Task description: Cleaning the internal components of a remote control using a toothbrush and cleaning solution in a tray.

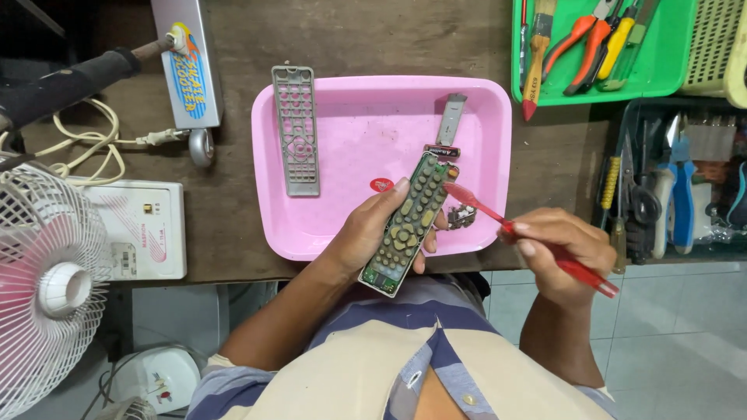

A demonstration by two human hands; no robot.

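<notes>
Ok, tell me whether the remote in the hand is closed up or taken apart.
Taken apart. The left hand holds the remote's circuit board bare, contacts exposed; its grey front cover lies separately across the pink tray's left rim.

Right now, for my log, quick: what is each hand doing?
Left hand: closed around the opened remote control's circuit board, held over the pink tray.
Right hand: closed on a red toothbrush, bristles at the board's edge.

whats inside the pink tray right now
In the pink tray lie a grey battery cover, a battery and a small red piece. The grey button faceplate overlaps its left rim. The left hand and opened remote hide the tray's near right part.
</notes>
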